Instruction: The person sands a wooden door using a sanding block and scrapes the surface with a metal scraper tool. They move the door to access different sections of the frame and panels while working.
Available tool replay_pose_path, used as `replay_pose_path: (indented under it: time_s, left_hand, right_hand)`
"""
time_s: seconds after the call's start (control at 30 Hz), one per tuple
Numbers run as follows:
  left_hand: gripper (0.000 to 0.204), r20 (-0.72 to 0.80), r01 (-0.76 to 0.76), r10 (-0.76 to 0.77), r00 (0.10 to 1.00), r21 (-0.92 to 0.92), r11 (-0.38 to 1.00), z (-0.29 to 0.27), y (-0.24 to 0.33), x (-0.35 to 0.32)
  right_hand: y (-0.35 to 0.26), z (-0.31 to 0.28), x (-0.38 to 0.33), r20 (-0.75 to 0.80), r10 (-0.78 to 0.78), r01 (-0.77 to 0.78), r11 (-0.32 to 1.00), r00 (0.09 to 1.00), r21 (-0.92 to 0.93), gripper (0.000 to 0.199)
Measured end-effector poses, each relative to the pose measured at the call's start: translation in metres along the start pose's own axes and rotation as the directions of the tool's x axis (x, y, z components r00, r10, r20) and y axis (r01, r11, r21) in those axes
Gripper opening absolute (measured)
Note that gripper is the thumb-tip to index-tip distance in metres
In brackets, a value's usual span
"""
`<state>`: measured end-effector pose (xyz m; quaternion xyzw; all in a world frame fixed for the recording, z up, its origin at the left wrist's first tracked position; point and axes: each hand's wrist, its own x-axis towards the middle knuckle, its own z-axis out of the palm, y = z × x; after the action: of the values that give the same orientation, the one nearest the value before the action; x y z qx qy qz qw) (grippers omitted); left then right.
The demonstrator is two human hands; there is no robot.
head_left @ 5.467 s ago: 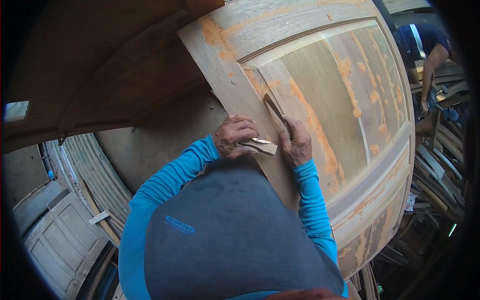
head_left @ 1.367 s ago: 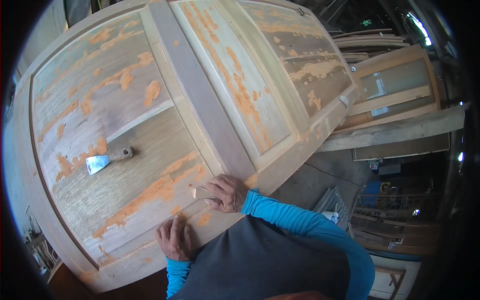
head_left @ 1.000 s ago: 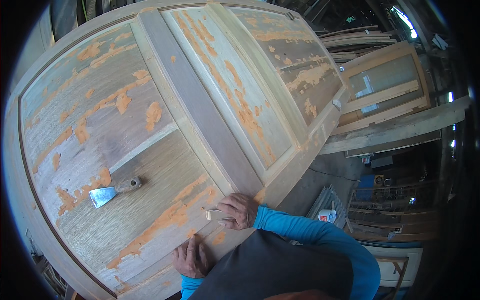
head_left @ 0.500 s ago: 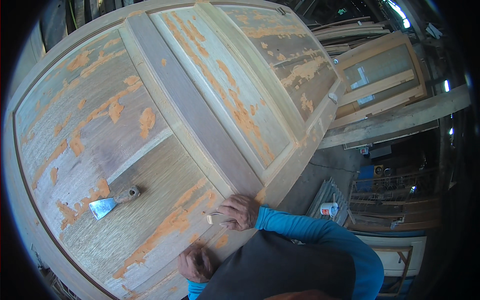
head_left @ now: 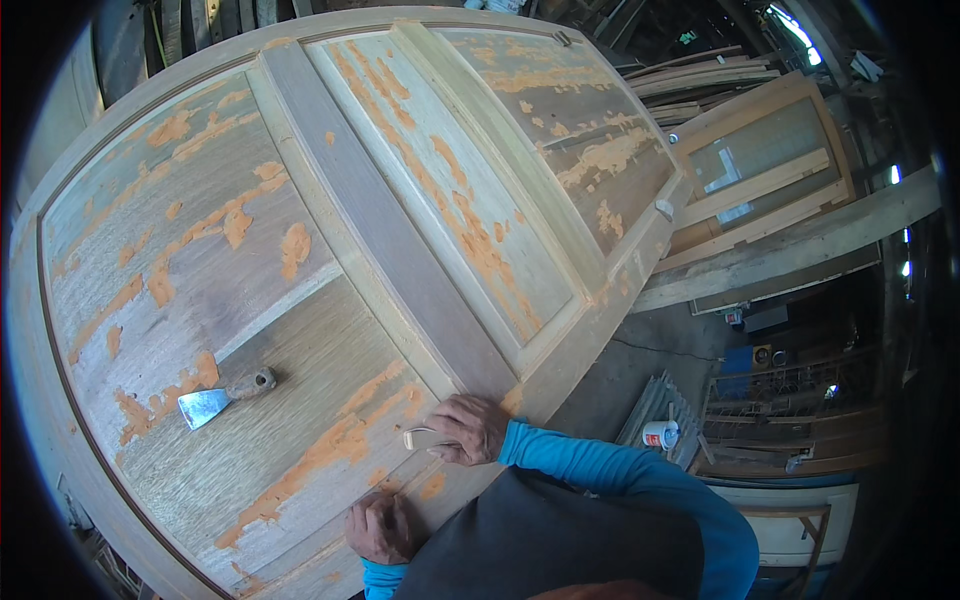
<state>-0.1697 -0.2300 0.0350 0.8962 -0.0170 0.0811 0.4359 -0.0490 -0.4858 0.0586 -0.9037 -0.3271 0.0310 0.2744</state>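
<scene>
Compared with half a second earlier, the view is shifting slightly and the putty knife [head_left: 222,397] is lying in the same place on the wooden door [head_left: 400,240], untouched; the hands are staying at the near edge, so the filling work is continuing there. The right hand [head_left: 470,428] is curling its fingers [head_left: 447,441] closed around a small pale tool [head_left: 413,437], whose tip is sticking out to the left, just over the orange filler patches [head_left: 330,455]. The left hand [head_left: 378,527] is resting flat on the door frame, holding nothing.
</scene>
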Motion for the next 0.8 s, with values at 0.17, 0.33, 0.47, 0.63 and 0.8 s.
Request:
replay_pose_path:
  time_s: [0.17,0.33,0.47,0.63,0.8]
  left_hand:
    - [0.026,-0.013,0.021,-0.021,1.0,0.005,1.0,0.0004,0.0015,0.0014]
    - [0.025,-0.022,0.02,-0.02,1.0,-0.011,1.0,0.0003,0.0015,0.002]
    - [0.024,-0.043,0.022,-0.022,0.999,0.006,1.0,-0.0004,0.0051,0.0034]
    - [0.021,-0.072,0.056,-0.055,0.996,0.009,0.998,0.0028,0.0076,0.0033]
    - [0.016,-0.112,0.054,-0.053,0.992,0.005,0.999,0.0066,0.009,0.0019]
  right_hand:
    - [0.0008,0.0015,-0.0014,0.013,0.014,-0.014,1.0,1.0,0.009,0.047]
    - [0.0032,0.0037,-0.0033,0.019,0.004,-0.004,1.0,1.0,0.027,0.05]
    - [0.0034,0.0017,-0.003,0.034,-0.035,0.034,0.999,0.999,0.025,0.052]
    - [0.0035,-0.0001,-0.0015,0.015,-0.064,0.063,0.998,0.998,0.028,0.052]
    - [0.0024,-0.0048,-0.0014,-0.008,-0.071,0.071,0.997,0.997,0.035,0.048]
